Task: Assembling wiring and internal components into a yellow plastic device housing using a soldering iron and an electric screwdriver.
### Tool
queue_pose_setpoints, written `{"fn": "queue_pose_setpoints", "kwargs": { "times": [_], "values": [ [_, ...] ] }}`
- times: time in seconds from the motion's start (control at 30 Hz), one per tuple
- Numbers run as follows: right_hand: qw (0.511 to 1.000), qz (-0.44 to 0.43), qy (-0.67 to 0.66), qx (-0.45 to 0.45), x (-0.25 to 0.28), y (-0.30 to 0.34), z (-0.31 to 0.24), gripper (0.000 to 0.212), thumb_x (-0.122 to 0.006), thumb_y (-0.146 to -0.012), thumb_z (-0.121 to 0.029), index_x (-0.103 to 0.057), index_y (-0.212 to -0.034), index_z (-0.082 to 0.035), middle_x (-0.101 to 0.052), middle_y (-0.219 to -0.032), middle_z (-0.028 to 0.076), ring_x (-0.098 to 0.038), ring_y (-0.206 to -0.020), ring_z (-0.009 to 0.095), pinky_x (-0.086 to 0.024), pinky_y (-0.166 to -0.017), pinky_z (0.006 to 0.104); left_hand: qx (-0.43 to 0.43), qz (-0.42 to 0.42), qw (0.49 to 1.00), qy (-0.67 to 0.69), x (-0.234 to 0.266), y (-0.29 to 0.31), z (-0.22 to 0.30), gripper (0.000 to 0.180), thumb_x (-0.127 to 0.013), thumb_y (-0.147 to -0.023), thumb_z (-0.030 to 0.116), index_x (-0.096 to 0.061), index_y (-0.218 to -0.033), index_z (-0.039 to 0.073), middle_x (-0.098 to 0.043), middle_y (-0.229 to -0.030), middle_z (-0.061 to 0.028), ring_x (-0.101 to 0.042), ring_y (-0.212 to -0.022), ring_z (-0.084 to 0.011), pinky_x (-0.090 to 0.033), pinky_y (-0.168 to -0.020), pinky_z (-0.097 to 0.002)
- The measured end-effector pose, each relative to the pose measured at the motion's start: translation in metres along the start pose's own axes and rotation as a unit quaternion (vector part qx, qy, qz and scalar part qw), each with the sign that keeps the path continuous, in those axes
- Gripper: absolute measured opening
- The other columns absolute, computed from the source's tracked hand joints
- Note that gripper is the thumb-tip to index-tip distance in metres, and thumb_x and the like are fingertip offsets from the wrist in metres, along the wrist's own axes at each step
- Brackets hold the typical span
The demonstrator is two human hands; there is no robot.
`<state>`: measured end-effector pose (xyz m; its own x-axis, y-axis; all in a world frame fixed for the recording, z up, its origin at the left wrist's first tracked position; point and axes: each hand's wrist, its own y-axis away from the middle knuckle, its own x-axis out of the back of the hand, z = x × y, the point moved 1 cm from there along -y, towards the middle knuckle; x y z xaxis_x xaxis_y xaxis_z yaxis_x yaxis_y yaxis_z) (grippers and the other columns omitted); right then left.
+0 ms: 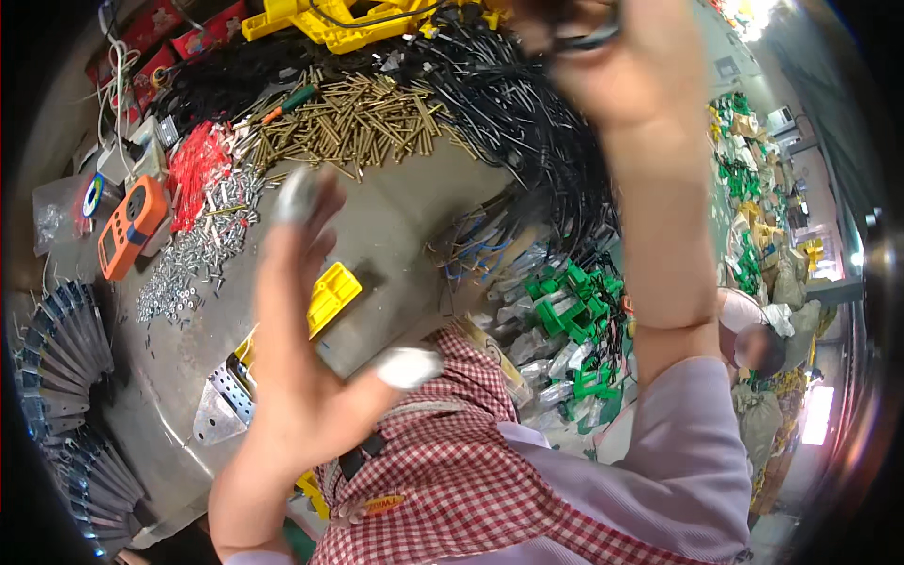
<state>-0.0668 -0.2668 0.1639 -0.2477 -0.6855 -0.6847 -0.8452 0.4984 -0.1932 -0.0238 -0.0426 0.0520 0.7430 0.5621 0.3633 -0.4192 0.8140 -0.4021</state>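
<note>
My left hand (297, 367) is held over the near part of the table, thumb and fingers apart, with white covers on the thumb and a fingertip. Nothing shows in it. Partly behind it lie a yellow plastic housing (334, 297) and a perforated metal plate (226, 400). My right hand (621, 71) is raised at the upper right, over the far end of the black cables (527, 104). It is smeared by motion, its fingers curled around a dark, curved thing (589, 36) that is too blurred to name.
Brass-coloured rods (353, 122), a screwdriver (292, 102), red parts (196, 174) and screws (193, 268) lie across the table. An orange meter (132, 226) stands left. Metal plates (61, 358) line the left edge. Green parts (570, 306) are at right; yellow housings (348, 24) at the back. Another person (753, 334) is at far right.
</note>
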Motion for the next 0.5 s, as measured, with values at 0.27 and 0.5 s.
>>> {"fn": "queue_pose_setpoints", "kwargs": {
  "times": [0.27,0.5],
  "values": [
    [0.974,-0.111,0.187,-0.065,0.120,-0.048,-0.030,0.030,-0.052,-0.092,-0.027,-0.056,-0.095,0.003,-0.064,-0.075,0.008,-0.053,-0.058,0.011,-0.044,-0.059,0.0251,0.274,-0.151,0.937,0.157,0.015,0.034,0.008,0.040,-0.045,-0.088,-0.004,-0.046,-0.128,0.000,-0.061,-0.089,-0.0083,-0.056,-0.068,-0.0142,-0.046,-0.061,-0.0273],
    [0.700,-0.308,0.645,0.008,0.035,0.041,0.138,0.037,-0.060,-0.087,-0.024,-0.057,-0.113,0.002,-0.062,-0.109,0.018,-0.059,-0.099,0.029,-0.046,-0.084,0.0383,0.121,0.041,0.974,-0.188,0.043,0.034,-0.040,0.037,-0.051,-0.072,-0.011,-0.059,-0.105,0.003,-0.064,-0.090,-0.0136,-0.063,-0.087,-0.0318,-0.051,-0.073,-0.0353]
  ]
}}
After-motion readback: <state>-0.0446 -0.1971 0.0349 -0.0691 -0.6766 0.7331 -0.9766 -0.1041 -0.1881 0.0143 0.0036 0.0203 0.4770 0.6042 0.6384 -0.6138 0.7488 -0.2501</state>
